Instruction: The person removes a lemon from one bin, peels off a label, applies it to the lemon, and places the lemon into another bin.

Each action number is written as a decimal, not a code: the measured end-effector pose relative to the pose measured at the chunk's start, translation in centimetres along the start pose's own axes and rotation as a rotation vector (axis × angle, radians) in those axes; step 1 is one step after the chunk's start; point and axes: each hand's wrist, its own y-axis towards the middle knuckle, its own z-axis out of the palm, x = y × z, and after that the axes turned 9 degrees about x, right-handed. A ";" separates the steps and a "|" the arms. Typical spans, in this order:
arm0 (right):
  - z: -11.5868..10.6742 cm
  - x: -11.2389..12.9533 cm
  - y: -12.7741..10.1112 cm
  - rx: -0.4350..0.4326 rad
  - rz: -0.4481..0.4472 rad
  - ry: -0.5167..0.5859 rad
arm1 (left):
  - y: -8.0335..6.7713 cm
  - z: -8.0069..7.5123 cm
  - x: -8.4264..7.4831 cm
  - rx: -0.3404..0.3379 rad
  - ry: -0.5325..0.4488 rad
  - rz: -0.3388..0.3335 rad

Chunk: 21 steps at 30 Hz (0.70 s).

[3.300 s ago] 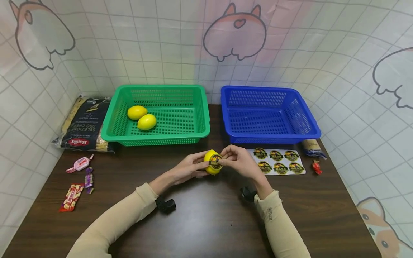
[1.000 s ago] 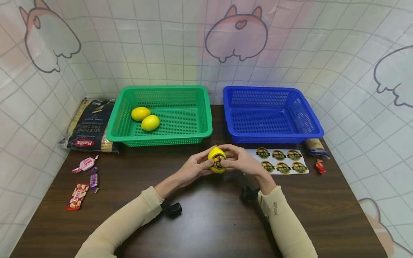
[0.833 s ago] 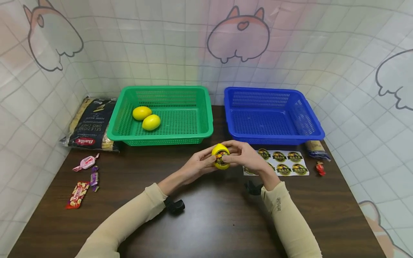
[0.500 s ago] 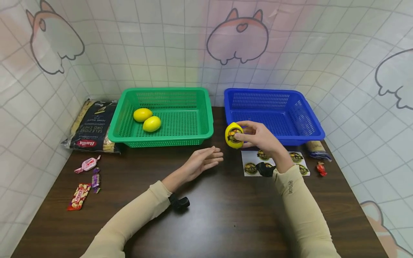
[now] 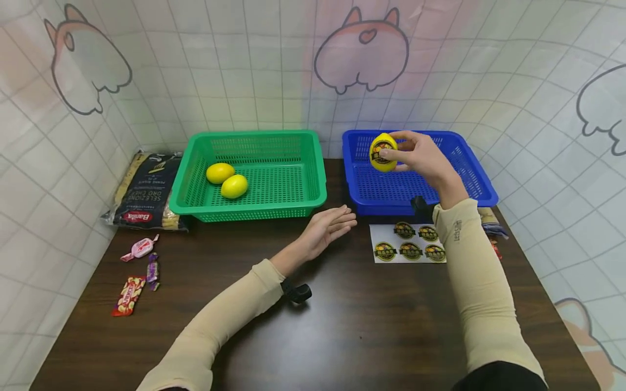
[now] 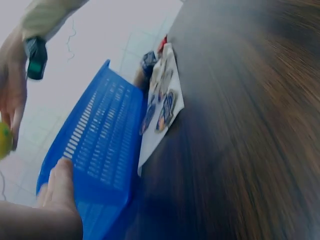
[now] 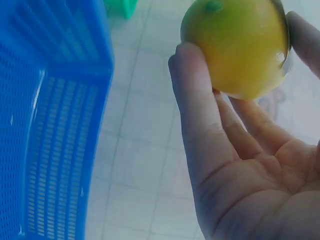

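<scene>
Lemon (image 7: 235, 50): held in the air above the blue basket (image 5: 381, 209), over its left half in the head view and apart from its walls.
Right hand (image 5: 420, 157): clamped on the lemon, thumb across the sticker (image 5: 377, 152), other fingertips behind and round the side.
Sticker trouble: the likeliest; thumb pressure, or tack clinging as the grip loosens, could shift or peel it. In the right wrist view one edge seems to stand off the skin.
Smooth skin: a fingertip hold on so round a thing could slip, and a drop from this height might make the lemon bounce or roll.
Wrist camera (image 5: 421, 209): close to the front rim in the head view, so a lower wrist could knock the blue basket.
Long axis: near upright in the head view, a narrower tip on top, the sticker facing the near side.
Green end (image 7: 214, 6): judged to point downward, as both wrist views show it.
Left hand (image 5: 323, 233): fingers straight and close together, holding nothing, near the blue basket's front left corner; whether touching, I cannot tell.
</scene>
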 end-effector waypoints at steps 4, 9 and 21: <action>-1.7 -0.2 2.2 -0.029 0.049 0.037 | 1.2 0.8 0.2 -0.023 -0.011 0.017; -2.8 -0.8 5.2 -0.061 0.109 0.108 | 2.2 1.2 0.3 -0.060 -0.005 0.009; -2.4 -4.1 10.2 -0.058 0.264 0.279 | 5.0 2.7 0.2 -0.176 0.033 0.006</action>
